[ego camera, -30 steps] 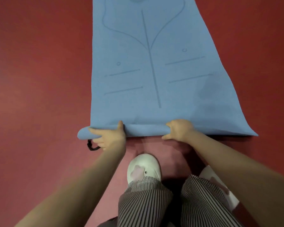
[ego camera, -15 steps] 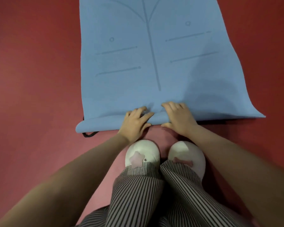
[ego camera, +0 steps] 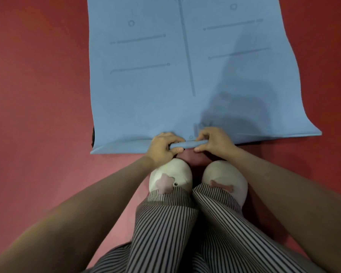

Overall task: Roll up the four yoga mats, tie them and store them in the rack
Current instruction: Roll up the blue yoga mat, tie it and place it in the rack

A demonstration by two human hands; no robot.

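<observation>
**A:** Status on the roll?

**B:** Just starting. The blue mat (ego camera: 165, 85) lies flat on the red floor (ego camera: 37, 95), running from the feet away out of frame. The left hand (ego camera: 162, 149) and right hand (ego camera: 215, 143) sit close together at mid-width on the near edge. Both have fingers and thumb curled round a short tight roll (ego camera: 187, 143).

**A:** Only the middle is curled?

**B:** Yes. The near-left and near-right corners are flat on the floor.

**A:** How to do it well?

**B:** My read: keep that core tight, then slide the hands outward so the curl reaches both side edges before pushing forward. Keep the roll square to the printed centre line or it'll telescope. Once it's full width, flat palms, even pressure, roll toward the far end.

**A:** Risks?

**B:** The right side edge looks wavy, so that side will likely drift. A black strap (ego camera: 92, 137) peeks from under the near-left edge. It's probably the tie, so don't roll it inside.

**A:** Mat itself?

**B:** Thin and limp, matte blue. It has darker alignment marks: a centre line and short crossbars with dots. There's a small logo just beyond the hands.
</observation>
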